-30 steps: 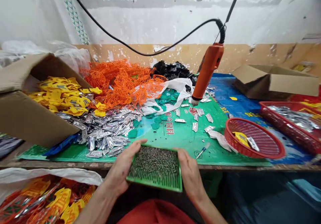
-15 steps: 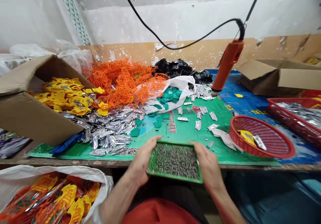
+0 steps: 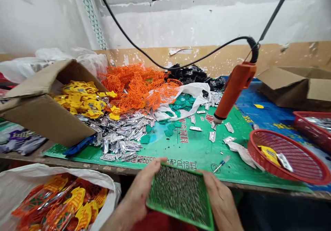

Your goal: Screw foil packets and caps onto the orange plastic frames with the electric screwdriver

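I hold a small green tray [image 3: 161,208] heaped with several small grey screws in front of the bench edge, tilted and blurred. My left hand [image 3: 141,194] grips its left side, fingers curled over the far rim. On the tray's right side my right hand [image 3: 219,200] is clamped. An orange electric screwdriver [image 3: 232,91] hangs on a black cable above the green mat [image 3: 191,148].
On the bench lie a cardboard box [image 3: 38,110] of yellow parts, an orange mesh pile [image 3: 137,86], silver pieces [image 3: 119,134], a small screwdriver [image 3: 221,164] and a red basket [image 3: 287,157]. A white bag [image 3: 57,196] of orange and yellow parts sits lower left.
The tray and both hands have dropped lower and nearer to me, off the bench edge, and the tray now tilts. The view has shifted left; the hanging screwdriver sits farther right.
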`<action>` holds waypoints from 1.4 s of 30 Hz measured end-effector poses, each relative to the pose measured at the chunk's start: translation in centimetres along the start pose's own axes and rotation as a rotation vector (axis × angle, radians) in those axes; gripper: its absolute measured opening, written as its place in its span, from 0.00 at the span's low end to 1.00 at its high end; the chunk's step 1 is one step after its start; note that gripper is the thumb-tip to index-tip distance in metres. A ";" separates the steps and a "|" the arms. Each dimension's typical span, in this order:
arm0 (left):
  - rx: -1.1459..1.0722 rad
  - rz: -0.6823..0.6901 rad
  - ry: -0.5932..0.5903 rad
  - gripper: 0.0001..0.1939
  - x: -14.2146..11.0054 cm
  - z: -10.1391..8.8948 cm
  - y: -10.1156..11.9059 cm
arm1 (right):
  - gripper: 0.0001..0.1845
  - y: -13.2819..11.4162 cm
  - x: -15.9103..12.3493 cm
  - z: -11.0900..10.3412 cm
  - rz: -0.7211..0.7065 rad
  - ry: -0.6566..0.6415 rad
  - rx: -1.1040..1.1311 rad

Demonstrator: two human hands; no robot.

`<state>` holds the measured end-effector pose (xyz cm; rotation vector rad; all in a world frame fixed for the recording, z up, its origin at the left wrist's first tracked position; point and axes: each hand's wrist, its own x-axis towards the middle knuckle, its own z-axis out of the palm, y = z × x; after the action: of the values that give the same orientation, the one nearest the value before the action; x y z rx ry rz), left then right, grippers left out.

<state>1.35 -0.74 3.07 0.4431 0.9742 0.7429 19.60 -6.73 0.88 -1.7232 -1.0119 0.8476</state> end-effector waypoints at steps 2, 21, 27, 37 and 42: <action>0.009 0.016 -0.011 0.16 0.0 0.2 -0.2 | 0.27 -0.1 0.1 -0.4 0.038 0.031 -0.004; 0.057 0.110 0.056 0.16 -0.3 0.0 0.6 | 0.24 -0.8 1.0 0.6 -0.069 0.004 0.051; 0.060 0.079 0.017 0.16 -0.2 0.1 0.7 | 0.25 -0.8 1.2 0.6 -0.077 0.010 0.061; 0.085 0.117 -0.005 0.18 -0.5 -0.1 0.4 | 0.26 -0.5 0.7 0.1 -0.041 -0.019 0.040; 0.083 0.169 0.010 0.16 -0.2 0.4 0.7 | 0.31 -0.3 1.0 0.1 -0.109 0.069 0.043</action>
<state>1.43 -0.44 3.83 0.6003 0.9877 0.8598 19.90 -5.73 1.05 -1.6350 -1.0242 0.7300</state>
